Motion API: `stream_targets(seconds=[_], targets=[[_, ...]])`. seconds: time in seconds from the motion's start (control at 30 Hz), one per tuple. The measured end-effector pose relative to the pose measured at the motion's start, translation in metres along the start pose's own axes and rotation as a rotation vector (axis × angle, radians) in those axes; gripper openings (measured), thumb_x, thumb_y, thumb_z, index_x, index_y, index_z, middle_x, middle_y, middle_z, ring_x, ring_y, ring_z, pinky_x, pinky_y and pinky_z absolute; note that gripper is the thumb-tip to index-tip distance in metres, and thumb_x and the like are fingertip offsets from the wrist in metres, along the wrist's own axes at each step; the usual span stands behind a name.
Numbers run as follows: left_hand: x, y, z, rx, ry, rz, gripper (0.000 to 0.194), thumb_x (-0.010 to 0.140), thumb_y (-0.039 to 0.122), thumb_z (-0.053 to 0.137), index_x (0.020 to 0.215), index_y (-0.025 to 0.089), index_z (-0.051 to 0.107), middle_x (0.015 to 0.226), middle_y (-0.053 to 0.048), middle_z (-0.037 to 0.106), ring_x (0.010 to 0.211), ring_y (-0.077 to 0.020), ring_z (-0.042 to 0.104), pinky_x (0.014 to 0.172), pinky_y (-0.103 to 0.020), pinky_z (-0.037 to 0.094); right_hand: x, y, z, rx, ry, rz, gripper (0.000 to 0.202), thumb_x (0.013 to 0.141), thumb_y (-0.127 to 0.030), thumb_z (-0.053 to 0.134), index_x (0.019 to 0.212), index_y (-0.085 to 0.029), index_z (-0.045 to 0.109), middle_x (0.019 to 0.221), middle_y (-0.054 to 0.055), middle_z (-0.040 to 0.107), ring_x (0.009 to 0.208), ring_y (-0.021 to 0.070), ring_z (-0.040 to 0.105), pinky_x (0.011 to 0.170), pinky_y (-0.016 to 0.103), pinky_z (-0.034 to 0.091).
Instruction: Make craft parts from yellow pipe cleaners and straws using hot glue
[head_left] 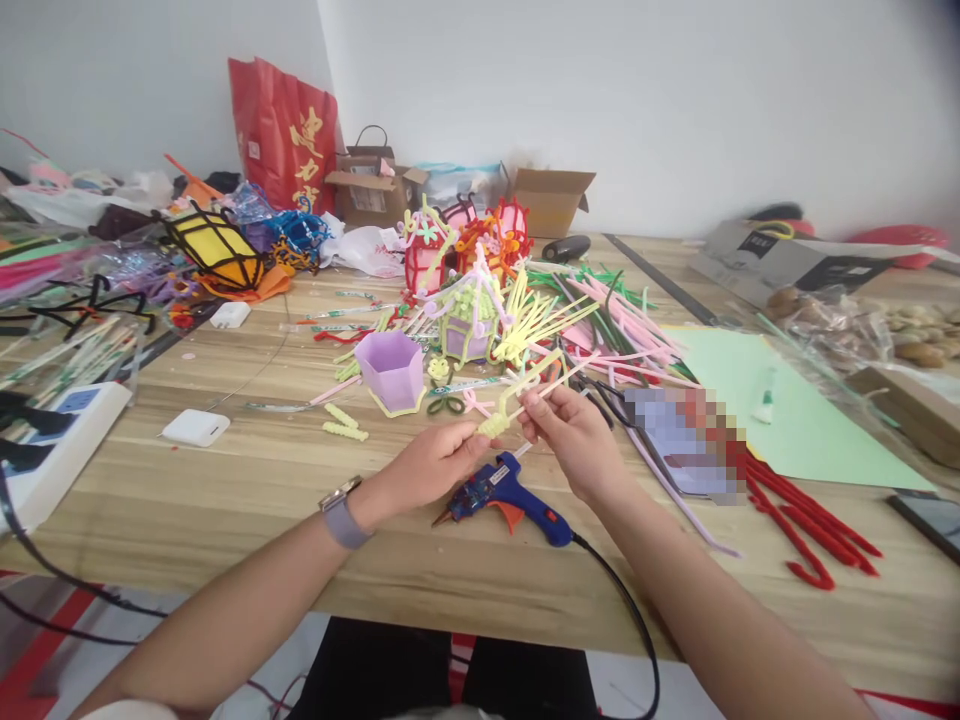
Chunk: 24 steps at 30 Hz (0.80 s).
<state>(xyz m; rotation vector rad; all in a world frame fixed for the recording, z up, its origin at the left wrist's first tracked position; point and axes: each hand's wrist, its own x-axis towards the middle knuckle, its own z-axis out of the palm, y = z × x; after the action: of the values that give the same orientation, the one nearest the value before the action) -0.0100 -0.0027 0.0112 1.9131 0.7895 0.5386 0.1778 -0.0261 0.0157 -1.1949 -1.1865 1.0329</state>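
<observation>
Left hand (442, 455) pinches part-wound yellow coil (493, 426), straight tail (532, 376) looks unwound; right hand (574, 432) grips pale stem (571, 373). Two coils (345, 432) look done, centre-left of frame.

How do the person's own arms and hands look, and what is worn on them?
The left hand and right hand are ungloved; the forearms are bare. A watch with a greyish-purple strap is on the left wrist; nothing is visibly worn on the right.
</observation>
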Motion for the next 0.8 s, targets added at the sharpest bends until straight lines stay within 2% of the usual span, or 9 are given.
stream_targets(seconds=[0.07,0.17,0.23,0.3,0.33,0.43,0.5,0.63,0.8], targets=[[-0.001,0.002,-0.003,-0.182,-0.094,-0.072,0.042,0.093,0.053,0.038,0.085,0.017,0.056,0.059,0.003,0.052,0.055,-0.0116,0.048,0.057,-0.024,0.036,0.002,-0.003,0.001,-0.020,-0.008,-0.048,0.039,0.074,-0.056,0.069,0.073,-0.019,0.057,0.062,-0.003,0.057,0.053,0.0091,0.049,0.052,0.024,0.040],[-0.001,0.003,-0.007,-0.447,-0.218,-0.156,0.042,0.088,0.057,0.049,0.091,0.016,0.056,0.061,0.000,0.061,0.055,-0.0119,0.054,0.055,-0.024,0.037,0.011,-0.011,0.004,-0.089,-0.089,-0.085,0.039,0.075,-0.056,0.068,0.074,-0.019,0.057,0.061,-0.003,0.056,0.052,0.0090,0.048,0.051,0.024,0.040],[-0.001,0.002,-0.009,-0.601,-0.244,-0.174,0.041,0.085,0.056,0.056,0.094,0.016,0.055,0.065,-0.004,0.067,0.058,-0.0134,0.059,0.056,-0.025,0.038,0.018,-0.016,0.006,-0.136,-0.158,-0.091,0.038,0.079,-0.055,0.063,0.081,-0.018,0.060,0.062,-0.002,0.057,0.053,0.0101,0.050,0.052,0.025,0.042],[0.001,-0.001,-0.010,-0.759,-0.182,-0.170,0.036,0.084,0.050,0.061,0.091,0.016,0.055,0.073,-0.007,0.071,0.066,-0.0155,0.065,0.061,-0.025,0.041,0.021,-0.017,0.009,-0.217,-0.155,-0.172,0.040,0.083,-0.055,0.059,0.097,-0.017,0.061,0.072,0.001,0.061,0.060,0.0131,0.056,0.057,0.027,0.046],[0.003,-0.003,-0.010,-0.837,-0.116,-0.161,0.033,0.084,0.047,0.063,0.089,0.016,0.055,0.077,-0.008,0.072,0.071,-0.0165,0.066,0.063,-0.025,0.043,0.021,-0.017,0.011,-0.292,-0.133,-0.261,0.045,0.083,-0.055,0.059,0.108,-0.017,0.059,0.081,0.004,0.064,0.067,0.0158,0.059,0.061,0.030,0.048],[0.007,-0.009,-0.008,-1.015,0.078,-0.115,0.026,0.083,0.040,0.066,0.088,0.015,0.058,0.086,-0.008,0.071,0.084,-0.0183,0.067,0.064,-0.024,0.045,0.012,-0.010,0.018,-0.665,-0.067,-0.644,0.071,0.077,-0.053,0.068,0.134,-0.018,0.044,0.112,0.014,0.061,0.099,0.0266,0.059,0.081,0.042,0.048],[0.009,-0.011,-0.004,-1.069,0.126,-0.088,0.026,0.081,0.039,0.068,0.085,0.016,0.059,0.087,-0.007,0.070,0.086,-0.0190,0.066,0.062,-0.024,0.045,0.005,-0.006,0.022,-0.916,-0.054,-0.837,0.077,0.078,-0.050,0.069,0.141,-0.018,0.037,0.123,0.018,0.057,0.110,0.0313,0.054,0.089,0.047,0.044],[0.008,-0.008,0.008,-1.097,0.155,-0.047,0.027,0.080,0.041,0.070,0.087,0.016,0.061,0.085,-0.003,0.067,0.086,-0.0166,0.065,0.070,-0.025,0.046,-0.003,-0.005,0.022,-1.189,0.016,-1.019,0.064,0.085,-0.044,0.064,0.137,-0.016,0.040,0.118,0.017,0.061,0.105,0.0306,0.056,0.086,0.044,0.042],[0.004,0.000,0.018,-1.061,0.159,-0.014,0.030,0.083,0.046,0.065,0.091,0.017,0.061,0.089,-0.006,0.069,0.093,-0.0200,0.065,0.078,-0.029,0.046,-0.002,-0.013,0.016,-1.280,0.065,-1.192,0.045,0.088,-0.039,0.060,0.126,-0.016,0.048,0.102,0.011,0.068,0.093,0.0244,0.060,0.087,0.039,0.038]])
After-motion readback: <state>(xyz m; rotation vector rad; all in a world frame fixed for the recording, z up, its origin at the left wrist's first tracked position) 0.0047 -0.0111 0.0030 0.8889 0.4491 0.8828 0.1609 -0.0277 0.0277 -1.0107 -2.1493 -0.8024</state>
